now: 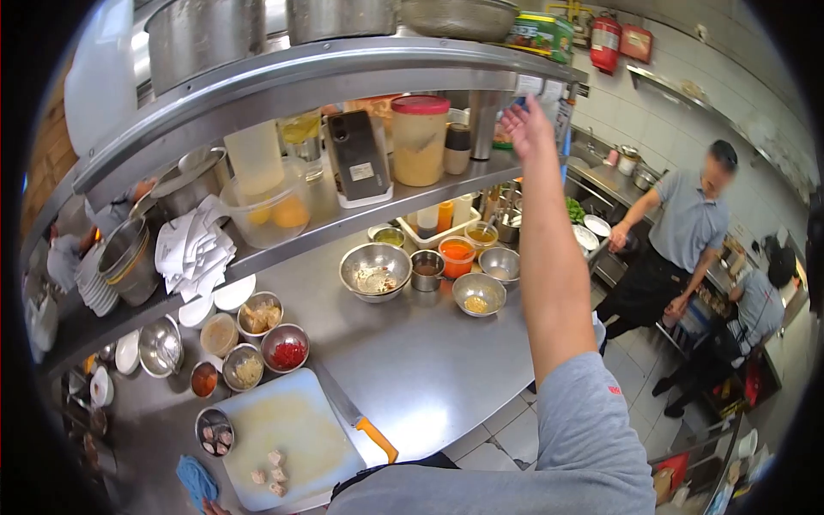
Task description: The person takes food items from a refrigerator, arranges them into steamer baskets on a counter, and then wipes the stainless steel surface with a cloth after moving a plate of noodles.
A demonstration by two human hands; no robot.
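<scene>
Steel shelf [283, 245] runs above the steel counter [429, 369], and the right hand [525, 127] is raised to the shelf's right end, fingers loosely spread and holding nothing. Nearest it on the shelf stand a metal cup [483, 124] and a small dark-lidded jar [457, 148], both upright and just left of the hand; a big red-lidded jar [419, 140] stands further left, beside a phone [358, 157] propped upright. The arm reaches up from the lower right, so these things lie left of the palm. The left hand is barely in view by the cutting board [287, 438], which lies on the counter below the shelf; I cannot tell its state. A knife [356, 418] lies along the board's right edge.
</scene>
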